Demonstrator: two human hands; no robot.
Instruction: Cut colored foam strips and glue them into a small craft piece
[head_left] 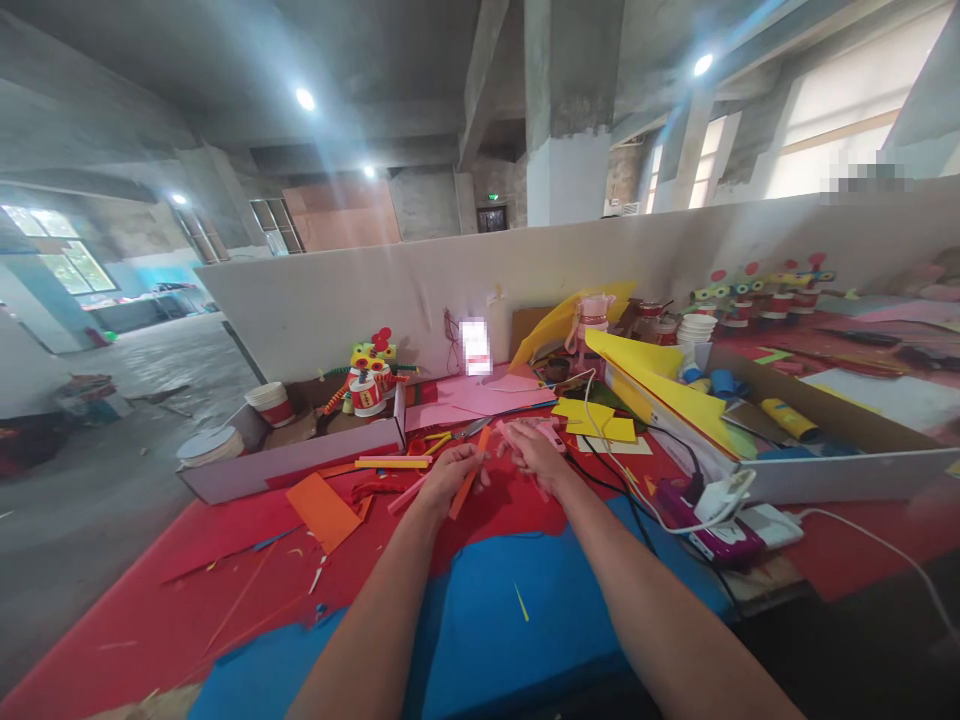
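My left hand is closed on an orange paper strip, which slants up between the fingers. Close by on the right, my right hand has its fingers closed around a narrow pink strip, mostly covered by the hand. A small gap separates the two hands, above red sheeting. Just behind the right hand lies a pink device, partly hidden. Scissors rest beyond the left hand. Yellow and pink strips and an orange paper piece lie to the left.
Blue sheet covers the near edge. A left box holds paper cups and a paper-cup figure. The right box contains coloured tubes. A purple power strip and cables lie at right. A white partition stands behind.
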